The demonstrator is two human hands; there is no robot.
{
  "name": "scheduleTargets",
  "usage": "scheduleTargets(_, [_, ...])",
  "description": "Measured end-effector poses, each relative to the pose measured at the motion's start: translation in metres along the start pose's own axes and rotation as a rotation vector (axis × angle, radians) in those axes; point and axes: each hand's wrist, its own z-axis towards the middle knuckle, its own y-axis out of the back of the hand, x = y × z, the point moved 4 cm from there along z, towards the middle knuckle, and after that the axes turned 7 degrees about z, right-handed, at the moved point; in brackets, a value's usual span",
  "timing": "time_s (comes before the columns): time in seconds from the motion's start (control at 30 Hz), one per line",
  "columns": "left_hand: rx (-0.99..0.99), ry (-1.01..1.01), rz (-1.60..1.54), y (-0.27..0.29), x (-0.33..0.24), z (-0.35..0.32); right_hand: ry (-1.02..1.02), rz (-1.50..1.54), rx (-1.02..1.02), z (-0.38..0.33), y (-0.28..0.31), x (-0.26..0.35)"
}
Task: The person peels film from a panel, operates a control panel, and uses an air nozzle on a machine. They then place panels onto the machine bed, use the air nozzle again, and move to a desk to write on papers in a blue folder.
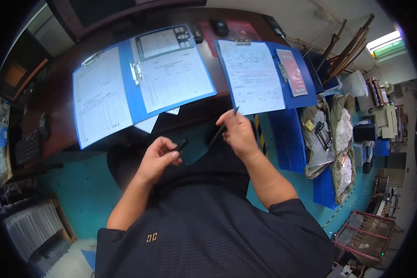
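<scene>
I pinch a short black pen cap (182,144) between the thumb and fingers of my left hand (156,161), held over my lap. My right hand (241,134) grips a slim black pen (217,136). The pen slants, with one end poking up above my fingers beside the lower edge of a printed form (253,76). That form is clipped in an open blue folder (303,101), which also holds a pink-red slip (292,72). Left of it lies a second open blue folder (135,104) with printed table sheets. A grey-framed device with buttons (165,44) rests on its upper part.
The dark brown desk (60,99) carries a mouse (44,126), a keyboard (28,147), a second black mouse (219,27) on a red mat, and monitors behind. Right of me, fabric-lined blue bins (323,187) hold white pieces. Stacked sheets (32,227) stand at lower left.
</scene>
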Motion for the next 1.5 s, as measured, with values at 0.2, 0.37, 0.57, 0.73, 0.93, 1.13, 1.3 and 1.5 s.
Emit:
scheduleTargets(0.2, [-0.028,-0.058,0.018,-0.018,-0.009,0.002,0.018,0.279,0.023,0.002,-0.006,0.002])
scheduleTargets(0.37, [-0.005,-0.034,0.042,-0.019,-0.007,0.002,0.028,0.257,0.04,-0.002,-0.006,-0.001])
scheduleTargets(0.57, [-0.007,-0.013,0.123,-0.016,-0.011,0.0,-0.006,0.26,0.065,0.005,-0.01,-0.006])
scheduleTargets(0.73, [-0.182,-0.185,0.463,-0.017,-0.015,-0.013,-0.033,0.23,-0.018,0.006,-0.018,-0.012])
scheduleTargets(0.93, [-0.27,-0.74,0.982,-0.041,-0.031,-0.023,-0.097,0.252,-0.17,0.014,0.009,-0.049])
scheduleTargets(1.13, [-0.468,-0.886,1.203,-0.034,-0.035,-0.036,-0.146,0.289,-0.117,0.022,-0.043,-0.048])
scheduleTargets(1.3, [-0.557,-0.827,0.953,-0.017,-0.049,-0.024,-0.068,0.118,0.108,0.043,-0.067,-0.038])
scheduleTargets(1.5, [-0.582,-0.657,0.719,-0.021,-0.073,-0.003,0.732,-0.531,0.192,0.073,-0.076,0.0])
